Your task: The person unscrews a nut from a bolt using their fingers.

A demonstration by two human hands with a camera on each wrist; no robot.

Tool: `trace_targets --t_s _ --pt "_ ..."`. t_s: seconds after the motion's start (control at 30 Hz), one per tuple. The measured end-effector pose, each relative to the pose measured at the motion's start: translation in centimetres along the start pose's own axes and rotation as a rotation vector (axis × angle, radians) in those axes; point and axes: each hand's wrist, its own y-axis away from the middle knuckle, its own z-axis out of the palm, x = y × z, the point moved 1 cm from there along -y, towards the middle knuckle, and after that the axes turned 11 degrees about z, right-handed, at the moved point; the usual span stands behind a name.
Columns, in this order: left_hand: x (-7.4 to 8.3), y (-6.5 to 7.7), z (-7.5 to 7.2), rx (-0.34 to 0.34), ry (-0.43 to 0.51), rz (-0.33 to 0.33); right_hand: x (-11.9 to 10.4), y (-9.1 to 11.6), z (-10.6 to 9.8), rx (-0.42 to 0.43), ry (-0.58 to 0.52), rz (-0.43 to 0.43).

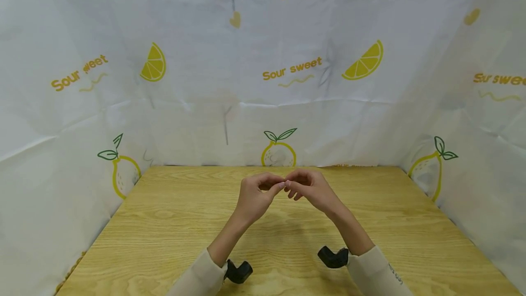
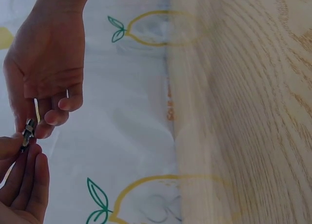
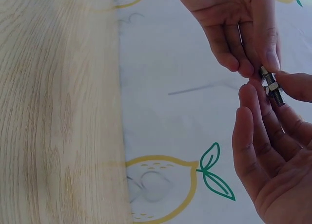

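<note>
My left hand [image 1: 255, 198] and right hand [image 1: 313, 192] meet at the fingertips above the middle of the table. Between them is a small metal bolt [image 3: 279, 98] with a hex nut [image 3: 272, 89] partway along its thread. One end of the bolt is pinched between the left thumb and fingers. Around the nut, the right thumb and forefinger pinch from the side, with the other right fingers loosely curled below. The left wrist view also shows the bolt [image 2: 25, 138] between both sets of fingertips. In the head view the fingers mostly hide it.
A wood-grain table [image 1: 185, 223] lies under the hands. White sheeting [image 1: 197, 67] printed with lemons stands behind it and along both sides. Black wrist mounts [image 1: 239, 272] project inward from both beige sleeves.
</note>
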Motion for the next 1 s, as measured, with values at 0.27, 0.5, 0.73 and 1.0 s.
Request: trace_targets --t_s 0.27,0.5,0.73,1.0 --pt "0.02 0.05 -0.03 0.005 -0.002 0.002 0.14 -0.04 -0.08 -0.015 -0.006 -0.008" --pt "-0.15 0.07 0.01 0.003 -0.001 0.002 0.08 0.0 0.06 -0.021 0.008 0.007" --pt "-0.13 0.06 -0.04 0.0 -0.019 0.005 0.08 -0.02 0.02 -0.026 0.01 0.017" --pt "-0.15 0.09 0.0 -0.003 -0.012 0.003 0.13 -0.08 0.02 -0.023 0.032 0.027"
